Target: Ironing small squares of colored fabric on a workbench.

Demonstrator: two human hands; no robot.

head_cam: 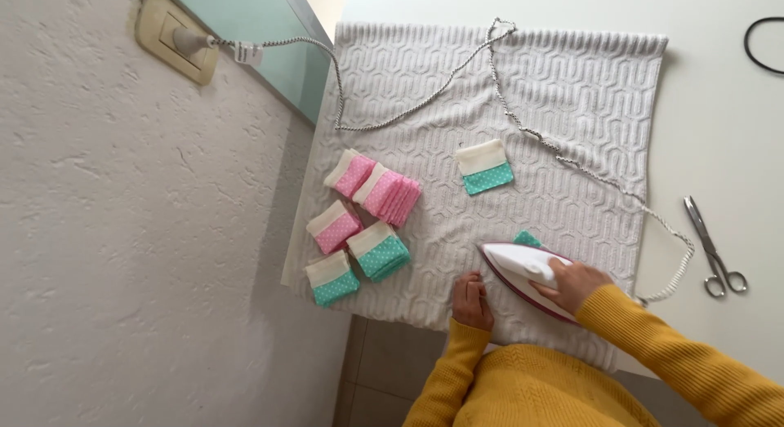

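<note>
My right hand (576,283) grips the handle of a white iron with a dark red rim (516,268), which lies flat on a grey textured towel (572,100). A teal dotted fabric piece (527,238) peeks out from under the iron's far side. My left hand (472,300) rests with curled fingers on the towel just left of the iron's tip. Another cream and teal dotted piece (485,166) lies alone in the towel's middle.
Stacks of folded pink dotted pieces (384,192) and teal dotted pieces (380,251) sit at the towel's left edge. The iron's braided cord (563,162) crosses the towel to a wall socket (175,42). Scissors (713,247) lie on the white table at right.
</note>
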